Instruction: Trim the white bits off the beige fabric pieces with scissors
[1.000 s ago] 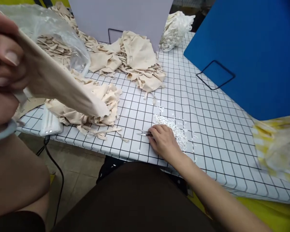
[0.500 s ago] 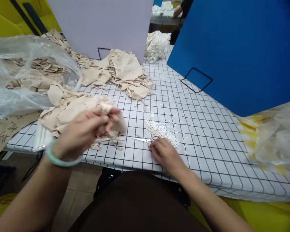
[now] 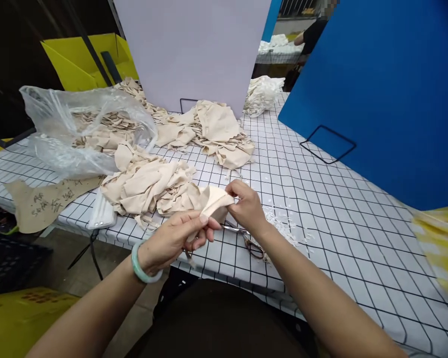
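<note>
Up close in the head view, both hands are gripping one beige fabric piece [image 3: 214, 203] just above the near edge of the checked table [image 3: 321, 199]. Its left end is being pinched between the thumb and curled fingers of the left hand [image 3: 173, 238], which is wearing a pale green bangle [image 3: 141, 258], while the right hand [image 3: 246, 206] is closing its fingertips on the piece's right edge. Scissors [image 3: 246, 238] are lying on the table just under the right wrist, partly hidden by it, and a scatter of small white clippings [image 3: 283, 223] is sitting just beside them. Left of the hands, a loose heap of beige fabric [image 3: 149, 184] is resting on the table, touching a clear plastic bag [image 3: 82, 129] filled with more pieces. Farther back, another beige pile [image 3: 216, 129] is lying before a white board [image 3: 194, 49], and a blue board [image 3: 377, 89] is standing to the right. A brown paper tag [image 3: 45, 204] with handwriting is hanging over the left edge.
</note>
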A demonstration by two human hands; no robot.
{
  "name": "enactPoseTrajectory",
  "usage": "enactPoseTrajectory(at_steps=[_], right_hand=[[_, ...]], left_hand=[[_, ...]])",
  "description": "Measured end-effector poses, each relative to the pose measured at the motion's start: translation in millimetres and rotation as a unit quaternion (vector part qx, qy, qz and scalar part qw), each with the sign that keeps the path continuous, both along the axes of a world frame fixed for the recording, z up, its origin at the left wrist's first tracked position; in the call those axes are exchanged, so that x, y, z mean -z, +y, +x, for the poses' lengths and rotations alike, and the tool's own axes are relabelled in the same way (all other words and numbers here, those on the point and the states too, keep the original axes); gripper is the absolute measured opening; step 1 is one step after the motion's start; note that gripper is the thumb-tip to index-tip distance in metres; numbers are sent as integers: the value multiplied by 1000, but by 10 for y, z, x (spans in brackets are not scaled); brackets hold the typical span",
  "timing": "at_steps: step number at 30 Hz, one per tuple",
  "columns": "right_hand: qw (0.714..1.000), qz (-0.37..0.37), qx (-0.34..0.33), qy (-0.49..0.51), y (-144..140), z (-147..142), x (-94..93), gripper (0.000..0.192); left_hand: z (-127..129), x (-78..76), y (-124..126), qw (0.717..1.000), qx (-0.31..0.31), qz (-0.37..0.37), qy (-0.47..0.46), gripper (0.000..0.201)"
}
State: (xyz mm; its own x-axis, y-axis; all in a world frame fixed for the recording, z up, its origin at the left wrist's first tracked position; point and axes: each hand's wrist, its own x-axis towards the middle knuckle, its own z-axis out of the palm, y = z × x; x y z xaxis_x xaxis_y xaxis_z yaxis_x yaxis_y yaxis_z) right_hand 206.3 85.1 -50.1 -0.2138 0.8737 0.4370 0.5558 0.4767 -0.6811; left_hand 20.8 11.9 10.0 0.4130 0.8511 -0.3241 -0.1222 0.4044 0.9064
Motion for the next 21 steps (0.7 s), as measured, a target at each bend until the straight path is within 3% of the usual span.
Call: enactPoseTrajectory(at_steps=[2, 5, 6, 10, 12, 15, 18, 21], right_hand=[[999, 16, 7, -38, 48, -15, -80, 18], [989, -16, -115, -87, 40, 86, -207, 6], [986, -37, -134, -92, 13, 173, -235, 10], [975, -125, -63, -175, -227, 676, -191, 12], [951, -158, -57, -260, -377, 873, -84, 17], [916, -169, -42, -360, -495, 960, 84, 24], [903, -170, -45, -392, -425, 895, 173, 25], [900, -186, -76, -387, -280, 871, 127, 24]], left_hand=[[-79, -59, 44, 997, -47, 62, 22, 31], [-225, -275, 155, 979, -121, 160, 41, 27], [-283, -363, 193, 972, -143, 181, 42, 27], [-489, -589, 290, 954, -205, 214, 45, 29], [-517, -568, 313, 954, -216, 202, 53, 27], [-437, -417, 350, 959, -210, 182, 49, 26], [-300, -277, 381, 969, -179, 166, 41, 28], [-241, -263, 385, 973, -156, 152, 73, 25]])
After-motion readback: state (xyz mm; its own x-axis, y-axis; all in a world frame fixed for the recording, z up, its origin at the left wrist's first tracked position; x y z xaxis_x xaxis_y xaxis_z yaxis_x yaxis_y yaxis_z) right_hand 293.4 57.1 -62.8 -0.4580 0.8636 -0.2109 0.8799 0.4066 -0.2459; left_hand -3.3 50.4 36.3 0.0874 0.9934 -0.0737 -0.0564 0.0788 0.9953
